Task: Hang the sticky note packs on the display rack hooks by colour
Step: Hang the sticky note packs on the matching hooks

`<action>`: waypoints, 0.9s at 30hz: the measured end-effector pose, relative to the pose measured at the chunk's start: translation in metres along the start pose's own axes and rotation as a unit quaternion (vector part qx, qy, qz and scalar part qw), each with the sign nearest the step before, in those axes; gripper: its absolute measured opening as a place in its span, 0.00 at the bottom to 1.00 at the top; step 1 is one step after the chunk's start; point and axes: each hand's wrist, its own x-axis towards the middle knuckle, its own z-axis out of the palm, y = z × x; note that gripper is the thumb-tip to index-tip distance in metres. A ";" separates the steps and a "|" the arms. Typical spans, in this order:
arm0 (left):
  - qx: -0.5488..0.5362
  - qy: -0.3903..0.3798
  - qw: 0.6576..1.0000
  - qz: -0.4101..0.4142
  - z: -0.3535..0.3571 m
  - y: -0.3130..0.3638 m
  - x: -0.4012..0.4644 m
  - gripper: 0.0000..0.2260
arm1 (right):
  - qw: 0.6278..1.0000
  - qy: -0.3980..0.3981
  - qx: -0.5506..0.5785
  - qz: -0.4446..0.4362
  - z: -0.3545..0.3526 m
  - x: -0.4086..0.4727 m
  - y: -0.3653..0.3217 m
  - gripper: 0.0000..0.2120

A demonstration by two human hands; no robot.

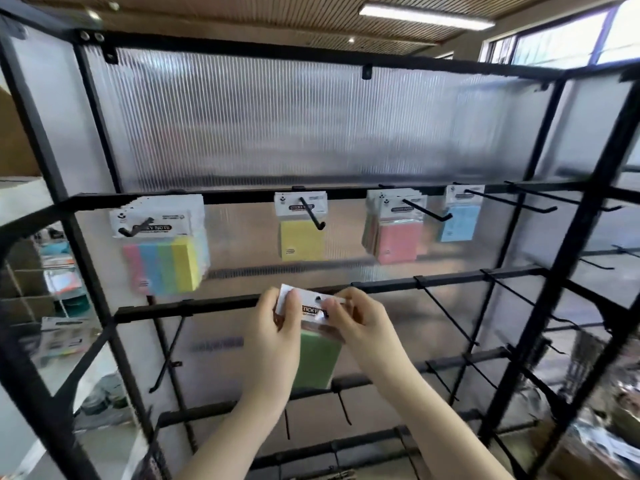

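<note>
Pinching the green sticky note pack (pixel 317 358) by its stiff card header, left hand (pixel 277 327) and right hand (pixel 360 323) both closed on it. Light, probably slippery in its wrap. Best kept gripped beside the hang hole.

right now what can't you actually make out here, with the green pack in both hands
- Head view: lower part of the green pack is hidden behind the left hand.
- Head view: its header print is partly covered by the right hand; only part of the wording shows.
- Head view: how many packs hang behind the pink pack; the front one hides them.
- Head view: small print on the yellow pack is too small and blurred.
</note>
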 end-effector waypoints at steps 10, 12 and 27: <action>-0.096 -0.152 0.984 0.017 0.059 0.031 -0.011 0.15 | 0.989 0.146 0.011 -0.031 -0.066 -0.012 0.019 0.10; -0.104 -0.160 0.981 0.037 0.074 0.031 -0.005 0.17 | 0.985 0.167 0.007 -0.039 -0.079 -0.007 0.022 0.10; -0.144 -0.284 0.948 0.028 0.181 0.014 0.051 0.11 | 0.980 0.195 -0.003 -0.037 -0.160 0.070 0.065 0.16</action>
